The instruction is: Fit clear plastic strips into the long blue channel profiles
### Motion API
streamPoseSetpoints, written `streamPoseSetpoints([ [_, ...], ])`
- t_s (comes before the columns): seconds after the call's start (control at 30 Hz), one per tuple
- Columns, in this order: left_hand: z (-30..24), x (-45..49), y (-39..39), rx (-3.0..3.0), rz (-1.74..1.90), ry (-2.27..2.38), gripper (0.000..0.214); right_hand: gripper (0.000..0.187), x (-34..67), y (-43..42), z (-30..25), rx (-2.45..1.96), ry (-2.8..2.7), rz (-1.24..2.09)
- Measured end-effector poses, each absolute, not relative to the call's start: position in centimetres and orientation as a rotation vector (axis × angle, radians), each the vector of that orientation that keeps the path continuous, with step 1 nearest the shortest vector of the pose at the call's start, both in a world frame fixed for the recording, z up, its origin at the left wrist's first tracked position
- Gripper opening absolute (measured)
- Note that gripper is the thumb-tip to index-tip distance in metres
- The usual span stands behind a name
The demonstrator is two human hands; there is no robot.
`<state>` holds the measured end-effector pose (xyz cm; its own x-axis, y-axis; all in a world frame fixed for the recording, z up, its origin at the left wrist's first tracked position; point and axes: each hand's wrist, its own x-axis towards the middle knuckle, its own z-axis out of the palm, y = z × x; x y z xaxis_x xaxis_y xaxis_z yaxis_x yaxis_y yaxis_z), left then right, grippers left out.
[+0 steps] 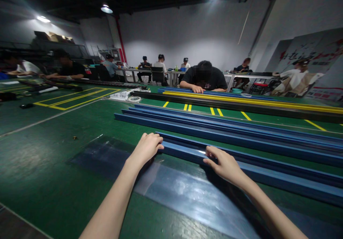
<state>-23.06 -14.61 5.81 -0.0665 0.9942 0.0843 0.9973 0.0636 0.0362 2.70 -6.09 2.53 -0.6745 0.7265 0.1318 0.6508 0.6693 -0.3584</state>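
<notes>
A long blue channel rail point(268, 176) lies nearest me on the green floor, running off to the right. My left hand point(147, 147) is curled over its left end, fingers wrapped on the rail's tip. My right hand point(223, 164) rests on the rail a little further along, fingers bent over its near edge and gripping it. A sheet of clear plastic film point(171, 189) lies flat on the floor under both forearms and under the rail's end.
More blue rails point(214, 128) lie parallel behind, then a yellow and black strip point(241, 103). A person in black point(203, 79) leans over the far rails. Other people sit at tables point(134, 71) at the back and left. Yellow lines point(77, 97) mark the floor.
</notes>
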Motion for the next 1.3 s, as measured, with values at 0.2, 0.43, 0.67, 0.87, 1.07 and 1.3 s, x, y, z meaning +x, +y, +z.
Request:
streamPoseSetpoints([
  [0.2,5.6,-22.6,-14.5,-2.158,-0.138,-2.250,0.011,0.014,2.7,-6.2,2.5,-1.109,-2.611,0.413],
  [0.43,5.5,-20.6,-14.3,-2.229,-0.260,-2.177,0.015,0.012,2.7,-6.3,2.7,-1.130,-2.614,0.419],
  [0.67,4.6,-19.4,-13.9,-2.257,-0.269,-2.048,0.014,0.012,2.6,-6.3,2.8,-1.133,-2.613,0.431],
  [0.87,5.0,-20.2,-14.0,-2.243,-0.331,-2.101,0.010,0.013,2.7,-6.2,2.8,-1.130,-2.616,0.448],
  [1.07,5.5,-21.6,-14.2,-2.156,-0.332,-2.190,0.011,0.015,2.7,-6.1,2.6,-1.102,-2.598,0.459],
  [1.3,5.0,-21.9,-14.0,-2.148,-0.414,-2.203,0.011,0.017,2.3,-6.4,3.2,-1.089,-2.612,0.435],
])
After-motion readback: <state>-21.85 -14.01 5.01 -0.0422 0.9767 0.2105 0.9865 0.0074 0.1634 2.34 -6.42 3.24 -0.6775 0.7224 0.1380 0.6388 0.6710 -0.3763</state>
